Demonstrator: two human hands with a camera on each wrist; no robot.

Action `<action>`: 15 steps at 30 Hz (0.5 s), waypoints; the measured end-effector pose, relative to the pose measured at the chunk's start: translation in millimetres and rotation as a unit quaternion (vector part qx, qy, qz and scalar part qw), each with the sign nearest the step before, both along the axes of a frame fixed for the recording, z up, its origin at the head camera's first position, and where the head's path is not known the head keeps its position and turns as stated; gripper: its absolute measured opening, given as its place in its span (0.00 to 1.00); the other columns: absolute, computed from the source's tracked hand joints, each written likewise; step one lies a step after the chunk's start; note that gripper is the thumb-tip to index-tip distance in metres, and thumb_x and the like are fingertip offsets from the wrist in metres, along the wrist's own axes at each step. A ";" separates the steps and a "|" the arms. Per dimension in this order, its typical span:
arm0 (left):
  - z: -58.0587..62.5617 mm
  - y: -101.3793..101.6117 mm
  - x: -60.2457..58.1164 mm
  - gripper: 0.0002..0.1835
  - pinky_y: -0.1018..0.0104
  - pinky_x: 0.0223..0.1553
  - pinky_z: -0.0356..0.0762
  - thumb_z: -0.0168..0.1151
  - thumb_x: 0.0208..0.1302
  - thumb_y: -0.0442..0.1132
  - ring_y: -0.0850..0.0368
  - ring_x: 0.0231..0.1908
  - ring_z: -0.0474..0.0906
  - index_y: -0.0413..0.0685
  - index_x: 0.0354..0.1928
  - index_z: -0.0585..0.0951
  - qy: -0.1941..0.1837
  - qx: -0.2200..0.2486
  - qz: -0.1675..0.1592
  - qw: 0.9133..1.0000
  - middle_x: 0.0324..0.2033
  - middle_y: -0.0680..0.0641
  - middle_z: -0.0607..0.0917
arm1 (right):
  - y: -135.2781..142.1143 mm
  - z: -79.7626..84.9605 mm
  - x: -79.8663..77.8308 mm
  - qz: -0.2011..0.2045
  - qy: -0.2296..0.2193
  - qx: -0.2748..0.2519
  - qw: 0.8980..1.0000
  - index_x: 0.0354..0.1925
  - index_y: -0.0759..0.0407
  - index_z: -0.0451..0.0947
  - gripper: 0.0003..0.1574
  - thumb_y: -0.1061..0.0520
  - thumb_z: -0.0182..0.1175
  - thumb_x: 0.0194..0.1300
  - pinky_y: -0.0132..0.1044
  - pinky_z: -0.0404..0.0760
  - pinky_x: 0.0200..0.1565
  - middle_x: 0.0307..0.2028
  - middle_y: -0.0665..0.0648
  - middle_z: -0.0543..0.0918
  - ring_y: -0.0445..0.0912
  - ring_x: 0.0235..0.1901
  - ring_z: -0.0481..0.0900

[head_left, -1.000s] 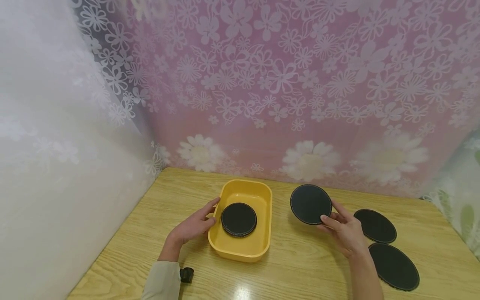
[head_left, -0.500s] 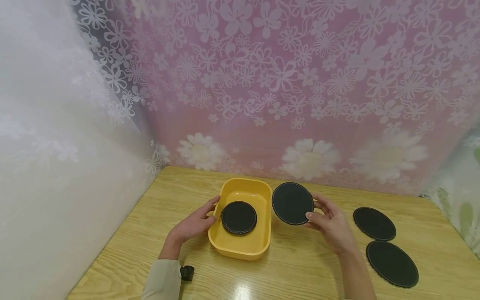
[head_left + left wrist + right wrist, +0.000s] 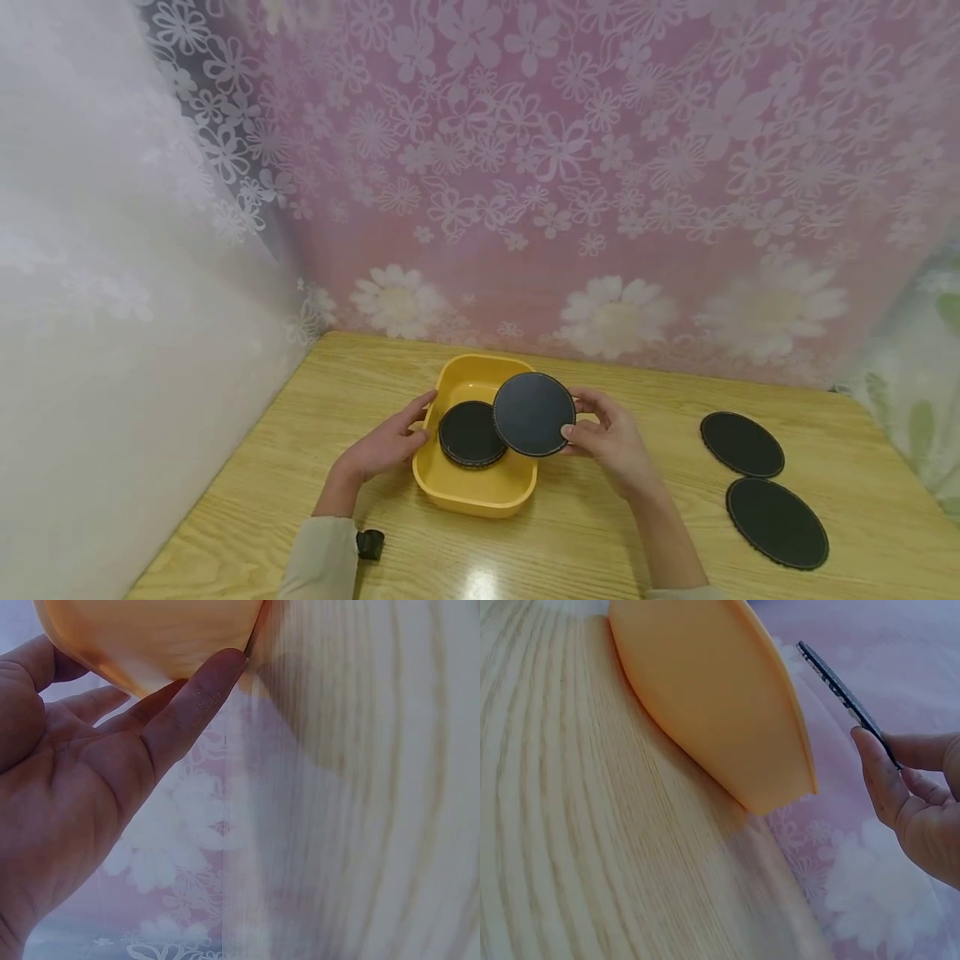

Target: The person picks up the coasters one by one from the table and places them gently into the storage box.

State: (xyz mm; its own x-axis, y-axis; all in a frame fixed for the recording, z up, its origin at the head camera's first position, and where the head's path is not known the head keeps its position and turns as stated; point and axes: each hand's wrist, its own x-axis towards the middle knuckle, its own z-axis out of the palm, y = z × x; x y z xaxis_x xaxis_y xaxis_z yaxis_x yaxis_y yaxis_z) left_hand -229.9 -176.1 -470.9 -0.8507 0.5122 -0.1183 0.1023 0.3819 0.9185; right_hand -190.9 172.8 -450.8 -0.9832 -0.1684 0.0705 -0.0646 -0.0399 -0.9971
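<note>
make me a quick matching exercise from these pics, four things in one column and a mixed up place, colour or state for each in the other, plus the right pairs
Column one
1. left grip
2. right grip
3. tub
4. loose disc nearest the camera

Column two
A. yellow, with the inner disc lying in it
B. lying on the table, off to the right
C. touching the tub's left side
D. pinching the raised disc by its edge

Right pairs: 1-C, 2-D, 3-A, 4-B
</note>
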 end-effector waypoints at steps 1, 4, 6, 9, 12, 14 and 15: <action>0.0 -0.2 0.5 0.35 0.46 0.56 0.74 0.46 0.76 0.36 0.37 0.67 0.64 0.51 0.80 0.46 -0.001 0.000 0.001 1.000 0.73 0.33 0.57 | -3.6 0.1 -1.2 -0.001 -0.007 0.007 1.000 0.69 0.68 0.62 0.38 0.68 0.63 0.64 0.49 0.84 0.43 0.52 0.68 0.67 0.48 0.43 0.86; -0.5 0.4 0.9 0.36 0.46 0.57 0.74 0.47 0.76 0.36 0.38 0.68 0.63 0.51 0.80 0.47 -0.003 0.003 0.003 1.000 0.73 0.34 0.57 | -12.6 1.9 -5.8 -0.004 -0.021 0.031 0.999 0.70 0.63 0.64 0.37 0.69 0.63 0.64 0.51 0.83 0.44 0.53 0.70 0.68 0.51 0.43 0.86; -0.5 0.7 0.4 0.35 0.46 0.56 0.74 0.47 0.76 0.36 0.38 0.68 0.64 0.51 0.80 0.47 -0.003 0.004 0.001 1.000 0.73 0.34 0.57 | -17.9 3.4 -10.3 0.004 -0.018 0.048 0.999 0.70 0.62 0.65 0.37 0.70 0.62 0.64 0.53 0.83 0.44 0.52 0.71 0.69 0.53 0.43 0.86; -1.0 -0.1 -0.8 0.35 0.47 0.55 0.75 0.46 0.76 0.36 0.38 0.66 0.67 0.52 0.80 0.47 -0.006 0.003 0.000 1.000 0.73 0.33 0.57 | -26.7 5.9 -18.1 0.018 -0.006 0.072 0.997 0.69 0.64 0.66 0.36 0.71 0.60 0.64 0.54 0.83 0.42 0.50 0.70 0.69 0.55 0.41 0.86; -0.9 -1.1 -1.2 0.35 0.47 0.56 0.75 0.46 0.76 0.36 0.37 0.67 0.66 0.52 0.80 0.47 -0.002 -0.004 0.001 1.000 0.73 0.32 0.56 | -36.2 7.7 -25.4 0.027 -0.003 0.097 0.995 0.67 0.66 0.67 0.33 0.72 0.59 0.64 0.53 0.84 0.38 0.49 0.69 0.70 0.53 0.37 0.86; -0.8 -1.3 -1.4 0.35 0.47 0.56 0.75 0.45 0.76 0.36 0.37 0.67 0.65 0.52 0.80 0.46 -0.001 -0.007 -0.001 1.000 0.73 0.32 0.57 | -43.3 8.3 -29.9 0.029 -0.006 0.117 0.993 0.66 0.66 0.69 0.32 0.72 0.59 0.64 0.52 0.85 0.36 0.47 0.68 0.70 0.51 0.34 0.84; -0.6 -1.2 -1.4 0.35 0.47 0.56 0.75 0.45 0.77 0.36 0.37 0.67 0.66 0.52 0.80 0.46 0.000 -0.007 -0.003 1.000 0.73 0.32 0.57 | -47.0 8.7 -31.8 0.029 -0.004 0.126 0.992 0.65 0.67 0.70 0.31 0.73 0.59 0.63 0.52 0.85 0.35 0.46 0.68 0.71 0.49 0.32 0.84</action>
State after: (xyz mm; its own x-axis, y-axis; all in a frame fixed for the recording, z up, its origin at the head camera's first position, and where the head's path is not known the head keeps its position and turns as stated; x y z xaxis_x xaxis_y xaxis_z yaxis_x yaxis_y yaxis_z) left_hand -231.4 -177.3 -471.5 -0.8479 0.5151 -0.1256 0.1037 0.3934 0.9135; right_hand -222.8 125.8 -442.2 -0.9718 -0.2356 0.0109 -0.0612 0.2073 -0.9764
